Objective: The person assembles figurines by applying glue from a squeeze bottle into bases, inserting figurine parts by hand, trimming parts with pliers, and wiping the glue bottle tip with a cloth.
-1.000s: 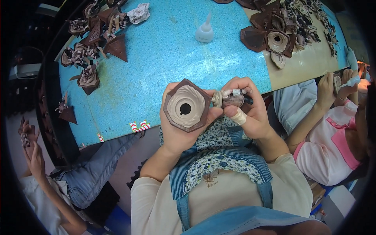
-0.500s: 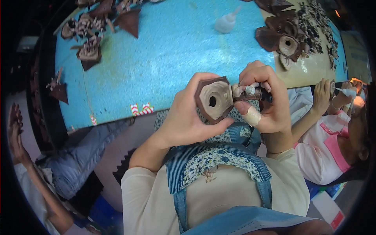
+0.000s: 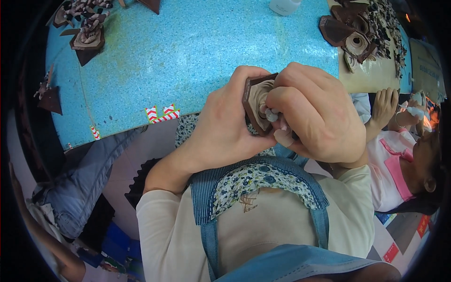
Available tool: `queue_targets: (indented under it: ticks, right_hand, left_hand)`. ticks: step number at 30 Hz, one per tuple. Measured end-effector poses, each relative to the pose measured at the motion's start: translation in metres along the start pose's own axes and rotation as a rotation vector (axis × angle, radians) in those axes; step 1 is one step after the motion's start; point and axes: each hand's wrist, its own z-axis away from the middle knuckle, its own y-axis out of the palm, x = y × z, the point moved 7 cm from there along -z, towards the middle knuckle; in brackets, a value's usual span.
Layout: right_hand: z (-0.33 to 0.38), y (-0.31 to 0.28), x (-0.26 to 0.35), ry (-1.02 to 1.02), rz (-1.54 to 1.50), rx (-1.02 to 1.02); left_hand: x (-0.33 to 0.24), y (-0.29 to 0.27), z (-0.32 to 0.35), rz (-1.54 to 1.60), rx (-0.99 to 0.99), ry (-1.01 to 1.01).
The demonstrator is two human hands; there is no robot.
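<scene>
Broadly, the biggest thing in view is the blue tabletop (image 3: 188,51), speckled and faintly glossy, with a smooth tan board (image 3: 369,83) covering its right part. Below it comes the apron (image 3: 268,182), striped blue cloth with a gathered floral panel. At upper right lies a heap of parts (image 3: 350,29), angular brown plates with cream rings among small dark and pale bits; at upper left sits a group of figurines (image 3: 89,30) on angular brown bases, knobbly and cream-pink on top. Smaller again are a brown triangular piece (image 3: 50,100) near the left edge and a translucent white bottle (image 3: 285,5), cut off by the upper border.

A wide stretch of blue runs between the two groups down to the table's near edge, which is marked with red-and-white striped tape (image 3: 162,113). On the right, a co-worker's hand (image 3: 386,105) is near but apart.

The right hand (image 3: 319,110) is curled tightly, thumb and fingers pinching a small figurine part (image 3: 283,123), mostly hidden, against the base's cream face. The left hand (image 3: 225,117) cups the angular brown base (image 3: 255,99), tilted, its cream inside swirled in ridges, at the table's near edge above the apron. Whether the parts are joined, I cannot tell.
</scene>
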Motion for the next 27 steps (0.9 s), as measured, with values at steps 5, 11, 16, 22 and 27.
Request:
queue_targets:
  ticks: [5, 11, 16, 22, 27]
  right_hand:
    - [0.0, 0.003, 0.002, 0.011, -0.137, -0.013]
    - [0.011, -0.01, 0.01, -0.061, -0.377, -0.047]
    - [0.041, 0.005, 0.022, -0.083, -0.273, -0.143]
    - [0.088, 0.016, 0.034, 0.048, -0.243, -0.064]
    - [0.115, 0.002, 0.057, -0.143, -0.27, 0.029]
  left_hand:
    - [0.011, 0.007, 0.003, 0.29, 0.021, -0.017]
    - [0.006, 0.02, 0.018, 0.417, 0.076, -0.18]
    - [0.016, 0.035, 0.04, 0.453, 0.047, -0.227]
    - [0.006, 0.079, 0.065, 0.396, 0.227, -0.231]
    - [0.011, 0.101, 0.085, 0.528, 0.393, -0.375]
